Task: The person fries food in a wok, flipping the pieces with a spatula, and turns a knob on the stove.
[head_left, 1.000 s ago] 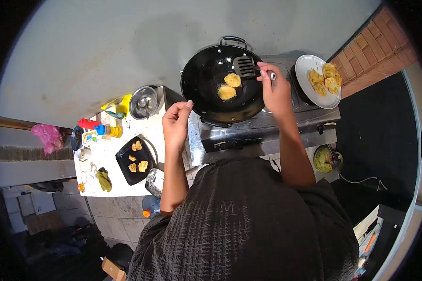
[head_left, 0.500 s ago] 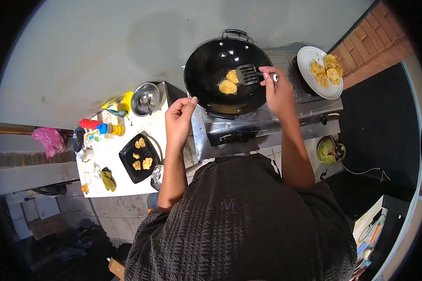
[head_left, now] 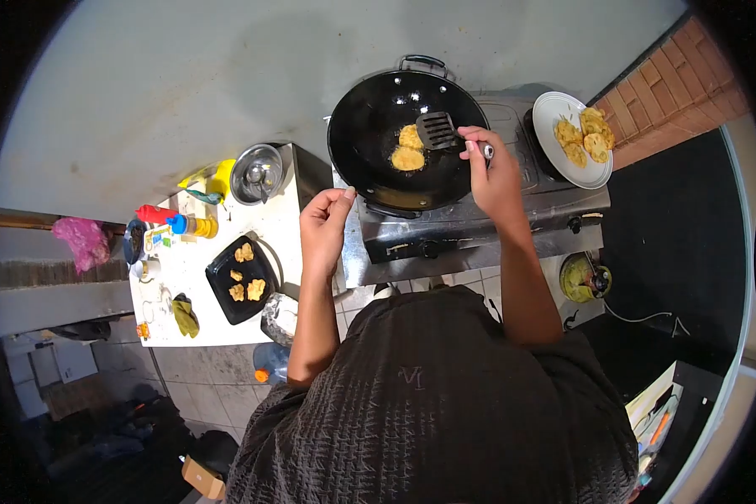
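Observation:
My right hand [head_left: 490, 168] is closed round the handle of a black slotted spatula [head_left: 436, 131], whose blade is over the black wok [head_left: 370, 160]. Two golden fritters lie in the wok: the nearer fritter [head_left: 407, 159] shows whole, and the farther fritter [head_left: 408, 136] is beside the blade. At the wok's near left edge is my left hand [head_left: 325, 220], with thumb and fingertips pressed together; whatever they pinch, if anything, is too small to name. The wok stands on a steel gas stove [head_left: 479, 239].
Right of the wok, a white plate [head_left: 548, 113] holds several fried pieces. On the white table [head_left: 185, 286] at left are a black tray [head_left: 221, 290] with several pieces, a metal bowl [head_left: 257, 174], a red bottle [head_left: 154, 214] and a green cloth [head_left: 184, 316]. Below stands a jug [head_left: 270, 363].
Since the earliest frame the spatula has shifted down and slightly left beside the farther fritter. My left hand has moved slightly right. The whole view has shifted a little.

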`<state>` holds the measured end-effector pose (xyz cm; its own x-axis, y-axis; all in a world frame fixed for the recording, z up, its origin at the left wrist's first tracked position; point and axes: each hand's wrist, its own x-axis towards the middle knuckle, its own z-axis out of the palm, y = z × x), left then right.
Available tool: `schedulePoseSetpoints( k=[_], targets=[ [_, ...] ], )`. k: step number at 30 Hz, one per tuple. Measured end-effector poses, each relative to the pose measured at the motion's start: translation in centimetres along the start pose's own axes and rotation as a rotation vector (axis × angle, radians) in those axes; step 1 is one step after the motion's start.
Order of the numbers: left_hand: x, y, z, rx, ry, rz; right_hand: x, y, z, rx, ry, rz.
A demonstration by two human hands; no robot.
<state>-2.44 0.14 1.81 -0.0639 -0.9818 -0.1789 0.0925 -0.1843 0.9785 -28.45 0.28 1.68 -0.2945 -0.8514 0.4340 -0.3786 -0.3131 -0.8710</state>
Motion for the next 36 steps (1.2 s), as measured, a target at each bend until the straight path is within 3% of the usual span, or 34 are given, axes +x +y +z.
schedulePoseSetpoints(
  k=[22,32,36],
  targets=[
    [-1.6,-1.9,0.6,-0.008,0.175,0.004,1.5,1.8,0.0,0.102,-0.18,-0.008],
    [-1.6,-0.8,1.4,-0.005,0.172,-0.014,2.0,2.7,-0.3,0.181,-0.121,-0.059],
    [-1.4,-0.8,1.3,-0.001,0.166,0.033,2.6,2.7,-1.6,0.045,-0.052,-0.026]
  ],
)
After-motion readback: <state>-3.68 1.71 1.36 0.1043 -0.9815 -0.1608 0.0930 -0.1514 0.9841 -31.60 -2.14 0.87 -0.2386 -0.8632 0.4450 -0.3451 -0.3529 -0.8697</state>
